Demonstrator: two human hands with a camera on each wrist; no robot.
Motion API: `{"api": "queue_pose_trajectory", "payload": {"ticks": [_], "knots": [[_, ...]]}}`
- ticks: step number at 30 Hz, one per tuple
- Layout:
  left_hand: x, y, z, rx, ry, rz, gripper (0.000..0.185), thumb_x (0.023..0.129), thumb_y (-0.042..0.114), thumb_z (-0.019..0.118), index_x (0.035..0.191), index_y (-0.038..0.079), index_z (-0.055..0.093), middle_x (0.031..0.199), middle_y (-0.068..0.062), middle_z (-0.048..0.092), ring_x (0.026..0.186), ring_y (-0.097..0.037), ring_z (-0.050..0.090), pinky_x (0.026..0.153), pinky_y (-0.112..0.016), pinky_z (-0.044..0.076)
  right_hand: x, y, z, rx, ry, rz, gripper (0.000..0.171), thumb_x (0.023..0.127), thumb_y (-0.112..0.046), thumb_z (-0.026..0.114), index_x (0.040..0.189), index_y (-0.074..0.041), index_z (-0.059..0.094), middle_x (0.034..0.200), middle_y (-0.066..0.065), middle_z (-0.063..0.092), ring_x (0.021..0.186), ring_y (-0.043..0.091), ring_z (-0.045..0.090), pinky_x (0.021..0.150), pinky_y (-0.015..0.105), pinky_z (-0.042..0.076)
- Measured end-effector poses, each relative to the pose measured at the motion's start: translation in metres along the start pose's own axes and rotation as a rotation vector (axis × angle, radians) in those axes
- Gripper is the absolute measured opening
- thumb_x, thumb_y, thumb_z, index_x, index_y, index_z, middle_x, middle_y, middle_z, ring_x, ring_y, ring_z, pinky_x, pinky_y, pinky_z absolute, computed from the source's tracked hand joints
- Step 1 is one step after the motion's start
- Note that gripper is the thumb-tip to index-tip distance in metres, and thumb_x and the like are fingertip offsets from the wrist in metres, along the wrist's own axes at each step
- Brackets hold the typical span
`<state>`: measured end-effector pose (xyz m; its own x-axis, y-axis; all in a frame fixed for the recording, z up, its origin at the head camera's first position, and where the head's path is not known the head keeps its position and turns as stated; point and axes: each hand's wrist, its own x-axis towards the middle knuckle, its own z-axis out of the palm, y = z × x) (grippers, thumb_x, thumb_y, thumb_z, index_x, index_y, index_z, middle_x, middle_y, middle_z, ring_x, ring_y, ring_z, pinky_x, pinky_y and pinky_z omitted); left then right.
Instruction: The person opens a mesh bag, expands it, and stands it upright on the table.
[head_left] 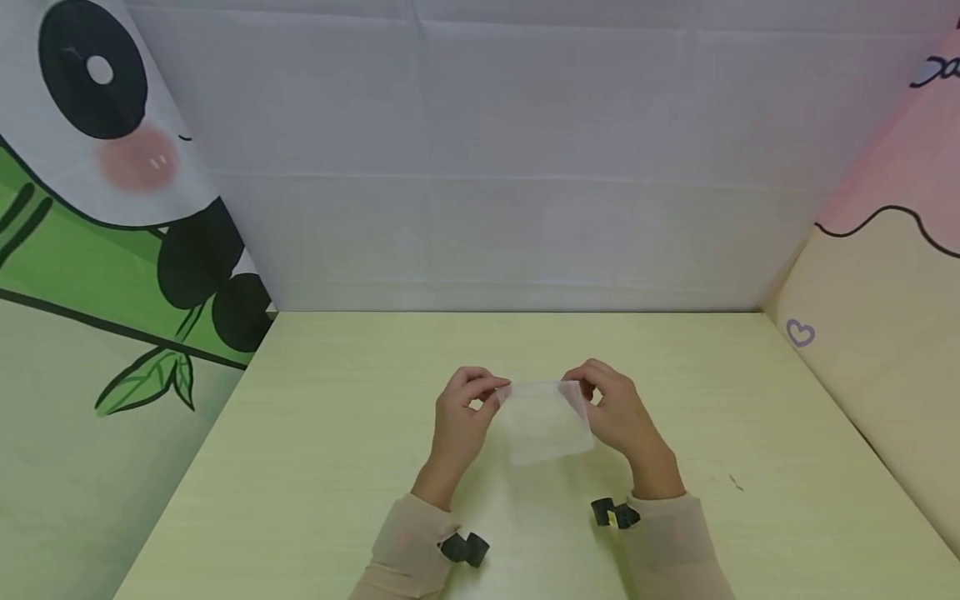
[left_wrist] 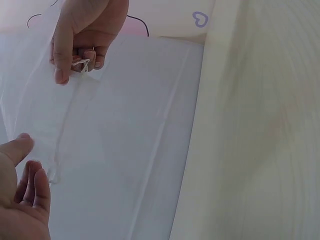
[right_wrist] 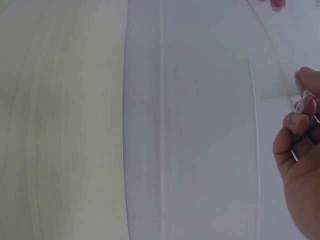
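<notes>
A small translucent white pouch [head_left: 543, 421] hangs just above the pale wooden table [head_left: 337, 417], stretched between both hands. My left hand [head_left: 486, 392] pinches its upper left corner with thumb and fingers. My right hand [head_left: 588, 390] pinches the upper right corner. In the left wrist view the pouch [left_wrist: 45, 115] shows as a sheer film, with my left hand [left_wrist: 27, 170] at its lower edge and my right hand [left_wrist: 75, 60] gripping a bit of white string at its top. The right wrist view shows my right hand [right_wrist: 300, 107] pinching the film's edge.
A white cloth backdrop [head_left: 510, 167] closes the far side. A panda-print cloth [head_left: 112, 208] walls the left, a pink and cream cloth with a purple heart [head_left: 800, 333] the right. Black straps [head_left: 465, 548] sit at both wrists. A small dark speck [head_left: 735, 482] lies on the table.
</notes>
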<state>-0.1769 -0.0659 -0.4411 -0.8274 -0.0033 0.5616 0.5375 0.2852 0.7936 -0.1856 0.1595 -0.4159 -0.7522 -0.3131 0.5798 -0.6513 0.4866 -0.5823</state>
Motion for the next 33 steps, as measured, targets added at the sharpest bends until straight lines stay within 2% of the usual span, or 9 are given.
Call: {"api": "queue_pose_trajectory", "payload": {"ticks": [2,6,10,14,18,20,25,28,33], "knots": [[0.000,0.000,-0.001,0.017,0.005,0.007,0.004,0.089,0.004,0.072,0.090,0.005,0.076,0.094,0.000,0.061,0.077,-0.013,0.059,0.065,-0.027,0.050,0.000,0.000,0.000,0.022,-0.020,-0.003,0.008,0.088,-0.003,0.071,0.096,-0.006,0.069,0.086,-0.007,0.052,0.077,0.013,0.048,0.062,0.029,0.041],[0.001,-0.001,-0.003,0.033,-0.024,0.006,0.003,0.090,0.005,0.071,0.088,0.003,0.073,0.090,0.000,0.064,0.074,-0.014,0.059,0.064,-0.025,0.051,0.001,0.002,0.002,0.075,-0.010,-0.071,0.020,0.083,0.003,0.074,0.100,-0.007,0.070,0.097,-0.002,0.058,0.086,0.018,0.055,0.072,0.030,0.047],[0.002,0.000,-0.005,0.026,-0.081,-0.024,0.008,0.088,0.008,0.074,0.095,0.005,0.073,0.090,0.003,0.064,0.077,-0.012,0.060,0.067,-0.028,0.052,0.002,0.003,0.004,0.087,0.033,-0.097,0.021,0.081,0.008,0.074,0.092,-0.009,0.069,0.089,-0.003,0.060,0.081,0.014,0.057,0.071,0.027,0.047],[0.002,0.003,-0.006,-0.007,-0.088,-0.015,0.017,0.087,0.010,0.076,0.103,0.006,0.073,0.094,0.004,0.066,0.079,-0.013,0.058,0.067,-0.033,0.052,0.002,-0.001,0.004,0.089,0.014,-0.030,0.017,0.085,0.005,0.072,0.089,-0.011,0.068,0.084,-0.006,0.060,0.076,0.011,0.055,0.065,0.027,0.046],[0.004,0.005,-0.006,-0.029,-0.050,0.014,0.010,0.089,0.009,0.073,0.098,0.006,0.074,0.090,0.003,0.067,0.075,-0.015,0.057,0.064,-0.032,0.050,0.002,-0.005,0.003,0.104,-0.046,0.057,0.010,0.089,-0.001,0.070,0.092,-0.010,0.068,0.088,-0.005,0.061,0.080,0.011,0.055,0.067,0.031,0.047],[0.004,0.006,-0.006,-0.031,-0.034,0.012,0.007,0.089,0.009,0.072,0.095,0.006,0.074,0.087,0.003,0.067,0.073,-0.014,0.057,0.063,-0.031,0.049,0.002,-0.007,0.003,0.113,-0.041,0.086,0.008,0.090,-0.003,0.070,0.095,-0.009,0.068,0.089,-0.005,0.061,0.081,0.011,0.055,0.069,0.031,0.047],[0.004,0.007,-0.006,-0.084,-0.077,-0.046,0.009,0.090,0.009,0.072,0.097,0.005,0.073,0.084,0.002,0.067,0.074,-0.015,0.056,0.064,-0.026,0.046,0.007,-0.011,0.005,0.152,0.041,0.095,0.007,0.092,0.000,0.066,0.090,-0.007,0.066,0.084,-0.002,0.060,0.077,0.013,0.052,0.066,0.027,0.042],[0.005,0.010,-0.005,-0.116,-0.094,-0.103,0.014,0.089,0.008,0.072,0.102,0.003,0.072,0.085,-0.001,0.065,0.076,-0.016,0.055,0.066,-0.024,0.044,0.007,-0.013,0.006,0.159,0.044,0.116,0.012,0.093,-0.002,0.065,0.085,-0.010,0.064,0.081,-0.004,0.058,0.075,0.013,0.051,0.064,0.026,0.041],[0.009,0.026,-0.006,-0.135,-0.021,-0.193,0.015,0.086,0.001,0.073,0.100,-0.004,0.069,0.082,-0.004,0.061,0.072,-0.013,0.048,0.062,-0.020,0.037,0.005,-0.015,0.007,0.165,-0.011,0.185,0.008,0.094,-0.008,0.066,0.086,-0.011,0.065,0.078,-0.006,0.057,0.073,0.013,0.051,0.063,0.029,0.042]]}}
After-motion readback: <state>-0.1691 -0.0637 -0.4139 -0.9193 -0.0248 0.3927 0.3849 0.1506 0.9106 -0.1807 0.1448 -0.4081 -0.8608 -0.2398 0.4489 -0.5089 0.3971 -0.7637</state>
